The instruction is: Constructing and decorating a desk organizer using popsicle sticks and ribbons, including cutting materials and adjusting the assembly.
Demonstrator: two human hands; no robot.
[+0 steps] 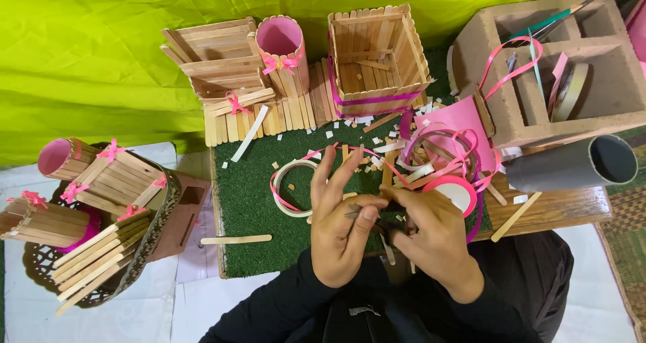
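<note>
Hands meet over the near edge of the counter [572,208], which is covered with a green artificial-turf mat [249,188].

Head view: left hand [342,232] has its thumb and forefinger pinched together on a small pale strip piece [389,249], the other three fingers fanned upward and free. Right hand [431,232] is curled, fingertips closed against the same piece from the other side; exactly how it grips is hidden behind the knuckles. The piece sits between the two hands, touching both, low over the near edge of the mat.

Just beyond the left hand lies a loose loop of white and pink ribbon [291,187]. Beside the right hand sits a roll of pink tape [452,192] under a tangle of pink ribbon [441,148]. Farther back stand a square open box of wooden craft sticks [377,60] and a pink cylinder clad in craft sticks [282,47]. A grey concrete block [538,81] and a grey tube [572,165] lie to the right. A dark woven basket of finished stick pieces [101,215] is well apart on the left.

Risk, judged: the piece is small and held by fingertips only, so a slackened pinch would likely drop it among the paper scraps [377,138], where it would be hard to find. The ribbon tangle lies close enough to the right hand to snag a wrist.
</note>
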